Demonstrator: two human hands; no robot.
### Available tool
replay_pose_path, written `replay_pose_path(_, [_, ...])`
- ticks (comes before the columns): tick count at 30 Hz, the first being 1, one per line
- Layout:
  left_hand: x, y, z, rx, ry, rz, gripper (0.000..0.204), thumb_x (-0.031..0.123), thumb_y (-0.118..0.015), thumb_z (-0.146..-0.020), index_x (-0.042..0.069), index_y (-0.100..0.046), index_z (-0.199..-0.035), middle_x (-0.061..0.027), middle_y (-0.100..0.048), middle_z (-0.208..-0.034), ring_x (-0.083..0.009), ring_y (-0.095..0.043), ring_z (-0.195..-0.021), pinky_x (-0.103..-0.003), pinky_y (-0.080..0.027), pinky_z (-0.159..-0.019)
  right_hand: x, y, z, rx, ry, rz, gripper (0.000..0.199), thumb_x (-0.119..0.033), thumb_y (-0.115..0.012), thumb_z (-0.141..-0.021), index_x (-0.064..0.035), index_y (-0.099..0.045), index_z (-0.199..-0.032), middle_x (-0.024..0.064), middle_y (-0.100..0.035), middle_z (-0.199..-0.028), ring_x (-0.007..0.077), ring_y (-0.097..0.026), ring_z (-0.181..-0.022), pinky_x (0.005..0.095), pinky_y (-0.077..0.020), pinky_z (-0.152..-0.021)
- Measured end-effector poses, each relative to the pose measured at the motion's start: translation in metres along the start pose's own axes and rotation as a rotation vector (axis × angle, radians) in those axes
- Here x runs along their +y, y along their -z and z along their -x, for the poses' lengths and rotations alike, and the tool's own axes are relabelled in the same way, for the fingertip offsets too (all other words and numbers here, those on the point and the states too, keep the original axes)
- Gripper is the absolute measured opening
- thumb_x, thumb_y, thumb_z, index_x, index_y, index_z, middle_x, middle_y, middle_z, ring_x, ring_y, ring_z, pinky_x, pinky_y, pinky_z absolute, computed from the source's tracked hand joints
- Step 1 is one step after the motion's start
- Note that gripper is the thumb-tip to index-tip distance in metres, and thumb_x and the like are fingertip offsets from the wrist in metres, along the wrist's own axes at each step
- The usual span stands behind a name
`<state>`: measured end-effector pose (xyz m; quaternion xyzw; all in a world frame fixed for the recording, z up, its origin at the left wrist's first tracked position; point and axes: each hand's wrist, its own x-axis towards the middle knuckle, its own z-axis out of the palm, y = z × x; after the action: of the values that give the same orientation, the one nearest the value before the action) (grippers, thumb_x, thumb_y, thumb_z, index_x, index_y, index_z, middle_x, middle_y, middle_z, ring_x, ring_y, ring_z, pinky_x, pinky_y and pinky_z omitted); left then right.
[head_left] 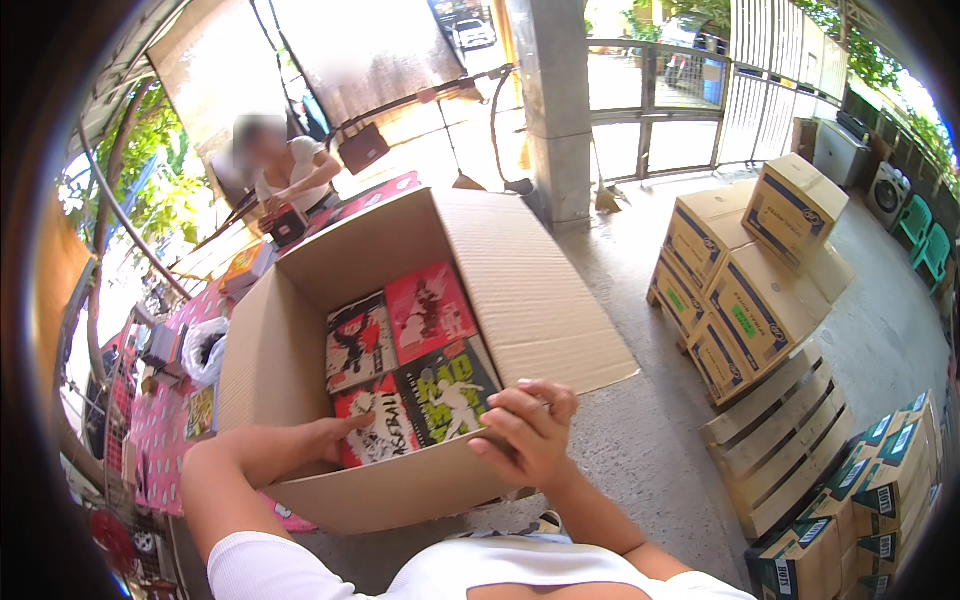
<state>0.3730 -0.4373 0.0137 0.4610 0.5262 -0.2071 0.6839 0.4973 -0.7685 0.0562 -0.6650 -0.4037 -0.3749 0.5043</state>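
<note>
A large open cardboard box [400,497] stands in front of me on a table. Inside lie notebooks side by side: a black, white and red one [362,345], a red one [432,312], a black one with green lettering and a white figure [450,395], and a white and red one [385,432]. My left hand [335,440] reaches into the near left corner, thumb over the white and red notebook, other fingers hidden. My right hand [530,430] is bent around the box's near right rim, close to the black and green notebook.
A pink patterned cloth [160,440] covers the table at left, with a white plastic bag [205,350] and stacked books. Across it a person [295,175] handles a dark item. To the right stand stacked cartons [740,290], a wooden pallet [785,430] and green-brown cartons [860,500].
</note>
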Motion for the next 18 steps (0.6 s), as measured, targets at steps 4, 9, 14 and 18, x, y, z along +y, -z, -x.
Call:
replay_pose_path(4, [-0.012,0.000,-0.001,-0.015,-0.115,0.027,0.046,0.033,-0.065,-0.087,0.004,-0.054,-0.120,-0.0147,-0.062,-0.117,-0.0306,-0.061,-0.106,-0.050,-0.042,-0.100,0.006,-0.005,0.006,0.028,0.028,-0.007,0.027,-0.040,-0.072,-0.072,-0.0179,-0.064,-0.087,-0.0009,-0.062,-0.097,0.0232,-0.050,-0.101,0.0372,-0.0344,-0.087])
replay_pose_path(9, [-0.019,0.014,-0.008,0.087,-0.033,-0.032,0.047,0.041,-0.061,-0.088,0.007,-0.055,-0.120,-0.0132,-0.064,-0.115,-0.0282,-0.063,-0.103,-0.043,-0.047,-0.096,0.006,-0.018,0.009,0.028,0.065,0.022,0.027,-0.042,-0.070,-0.073,-0.0205,-0.063,-0.086,-0.0025,-0.061,-0.097,0.0217,-0.051,-0.101,0.0375,-0.0340,-0.086])
replay_pose_path(14, [-0.006,0.026,-0.021,0.168,-0.106,0.108,0.042,0.022,-0.074,-0.077,0.000,-0.058,-0.109,-0.0180,-0.066,-0.102,-0.0317,-0.066,-0.093,-0.048,-0.050,-0.090,0.016,-0.020,0.020,-0.018,0.063,0.009,0.028,-0.046,-0.066,-0.077,-0.0211,-0.062,-0.090,-0.0006,-0.059,-0.098,0.0237,-0.045,-0.108,0.0404,-0.0267,-0.092])
replay_pose_path(18, [0.015,-0.032,0.033,0.200,-0.176,0.156,0.041,0.012,-0.076,-0.072,-0.003,-0.058,-0.107,-0.0189,-0.065,-0.103,-0.0325,-0.066,-0.093,-0.050,-0.051,-0.087,0.019,-0.018,0.019,-0.015,0.101,0.041,0.029,-0.048,-0.056,-0.086,-0.0196,-0.061,-0.093,0.0005,-0.059,-0.097,0.0239,-0.042,-0.107,0.0394,-0.0305,-0.091])
